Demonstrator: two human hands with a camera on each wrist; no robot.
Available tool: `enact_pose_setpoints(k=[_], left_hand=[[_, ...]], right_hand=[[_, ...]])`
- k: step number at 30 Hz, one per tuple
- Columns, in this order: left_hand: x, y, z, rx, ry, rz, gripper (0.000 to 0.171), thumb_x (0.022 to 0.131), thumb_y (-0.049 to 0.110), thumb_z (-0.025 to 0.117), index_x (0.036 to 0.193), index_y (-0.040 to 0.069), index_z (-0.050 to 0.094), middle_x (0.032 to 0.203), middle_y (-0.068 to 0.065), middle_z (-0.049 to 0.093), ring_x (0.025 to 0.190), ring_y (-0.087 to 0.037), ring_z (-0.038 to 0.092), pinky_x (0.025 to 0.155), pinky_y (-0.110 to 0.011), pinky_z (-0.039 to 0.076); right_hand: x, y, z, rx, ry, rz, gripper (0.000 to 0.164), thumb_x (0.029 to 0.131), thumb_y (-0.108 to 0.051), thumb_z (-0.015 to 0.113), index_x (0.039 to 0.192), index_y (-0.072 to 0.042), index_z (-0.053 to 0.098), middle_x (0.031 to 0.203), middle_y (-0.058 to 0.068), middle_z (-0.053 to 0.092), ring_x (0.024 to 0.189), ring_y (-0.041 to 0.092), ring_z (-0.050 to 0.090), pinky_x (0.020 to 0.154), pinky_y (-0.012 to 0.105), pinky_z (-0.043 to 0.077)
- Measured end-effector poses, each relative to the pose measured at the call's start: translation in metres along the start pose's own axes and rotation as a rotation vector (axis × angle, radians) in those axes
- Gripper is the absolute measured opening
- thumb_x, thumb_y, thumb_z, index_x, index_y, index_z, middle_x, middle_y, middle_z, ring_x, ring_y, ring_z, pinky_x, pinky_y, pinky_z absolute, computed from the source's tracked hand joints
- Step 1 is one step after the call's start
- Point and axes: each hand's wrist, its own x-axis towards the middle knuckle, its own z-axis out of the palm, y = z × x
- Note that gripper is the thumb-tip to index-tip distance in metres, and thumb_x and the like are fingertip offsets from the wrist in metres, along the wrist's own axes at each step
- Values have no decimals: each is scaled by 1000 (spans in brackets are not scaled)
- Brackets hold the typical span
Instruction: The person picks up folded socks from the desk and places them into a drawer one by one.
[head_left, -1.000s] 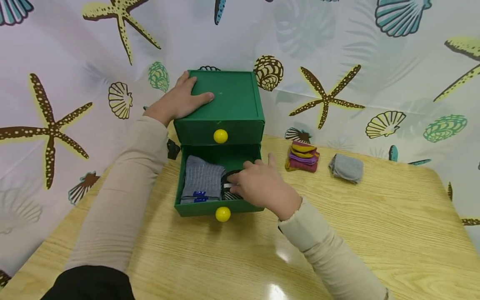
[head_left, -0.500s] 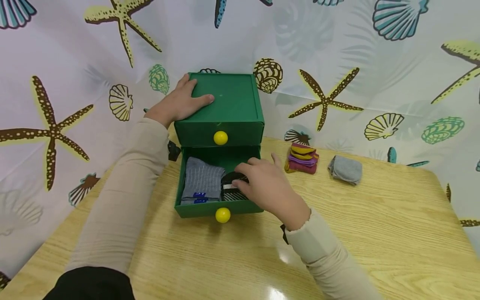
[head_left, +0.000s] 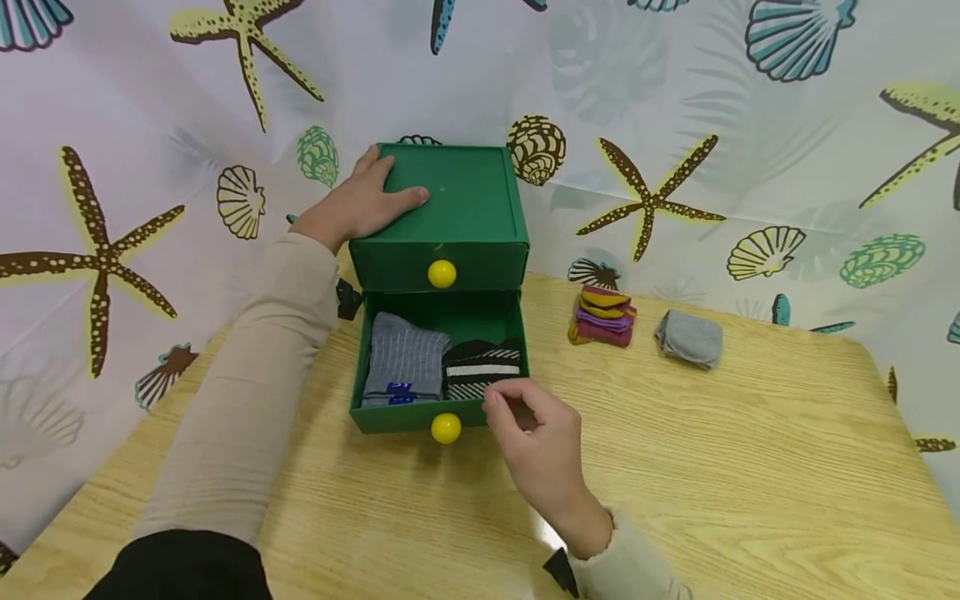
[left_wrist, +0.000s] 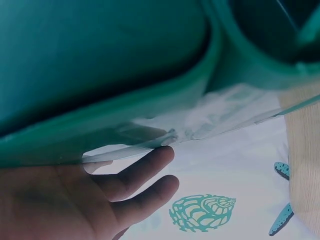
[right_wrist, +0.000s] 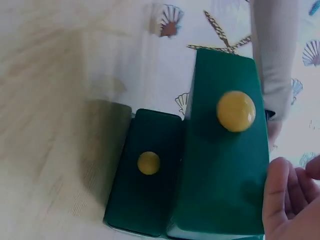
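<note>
My left hand (head_left: 363,200) rests with spread fingers on the top left of a green drawer cabinet (head_left: 465,187). A pulled-out drawer (head_left: 401,417) with a yellow knob (head_left: 446,428) holds folded grey-blue ribbed socks (head_left: 408,358) on its left and black-and-white striped socks (head_left: 483,369) on its right. At the front right rim of this drawer is my right hand (head_left: 543,442), fingers loosely bent, thumb and index tips close together, nothing seen between them. The right wrist view shows the right hand's fingers (right_wrist: 280,190) beside the drawer's upper edge.
A folded maroon, purple and mustard bundle (head_left: 603,317) and a folded grey bundle (head_left: 690,337) lie on the wooden table (head_left: 720,467), right of the cabinet. Below the pulled-out drawer is a closed lower drawer (right_wrist: 145,195). A shell-and-starfish cloth (head_left: 465,75) hangs behind.
My right hand has come up off the striped socks and moved toward me to the drawer's front right rim, baring the socks. The left hand stays on the cabinet top.
</note>
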Motion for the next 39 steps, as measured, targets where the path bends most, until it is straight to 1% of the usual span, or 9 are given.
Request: enact_pose_setpoints(k=[3,7,9,12,15,21,27,30,39], left_hand=[[0,0,0,-1,1,-1,92,103,59,38,161,3,-6,164,-13,-25,152,-37,-9,119,-58,11],[0,0,0,-3,1,-1,92,103,59,38,161,3,-6,164,-13,-25,152,-37,-9,119,-58,11],[0,1,0,-3,2,0,92,103,59,38,161,3,-6,165,-13,-25,152,-37,-8,119,-58,11],[1,1,0,-3,4,1,92,103,59,39,161,4,-6,165,-13,-25,152,-37,-8,119,-58,11],[1,1,0,-3,3,0,92,103,59,39,162,4,-6,165,-12,-24,152,-37,-8,119,-58,11],[1,0,1,-1,1,-1,92,102,60,39,162,5,-6,165,-12,-25,152,-36,-8,119,-58,11],[1,0,1,-4,-4,-7,92,102,60,39,162,5,-6,165,-11,-25,152,-36,-9,119,-58,11],[1,0,1,-5,-5,-7,92,102,60,39,161,4,-6,165,-12,-25,152,-36,-9,119,-57,11],[-1,2,0,-7,-4,-9,92,103,59,38,161,4,-6,164,-12,-25,152,-37,-9,119,-58,11]], right_hand=[[-12,4,7,78,12,108,12,99,-6,65,96,4,72,85,11,71,72,22,71,65,38,61],[-24,9,17,150,-28,279,14,101,-9,64,102,3,73,87,13,73,77,28,72,69,46,60],[-28,11,21,168,-45,335,15,100,-9,65,106,1,74,88,13,73,78,32,72,71,47,60],[-32,12,28,201,-46,379,16,99,-8,66,110,2,73,91,13,72,78,38,71,69,50,59],[-35,13,33,246,-35,401,18,98,-6,65,112,5,68,97,16,69,80,40,70,68,49,60],[-39,11,47,392,-21,460,28,97,-5,65,118,7,50,106,21,66,79,37,72,64,39,60],[-41,10,65,482,77,503,39,92,-1,71,117,2,42,103,17,64,71,31,71,58,32,58],[-40,10,74,508,124,508,44,90,0,73,116,-1,38,102,17,62,66,32,71,57,31,58],[-38,17,97,529,306,408,45,89,0,75,109,-3,35,87,11,59,49,18,58,49,24,53]])
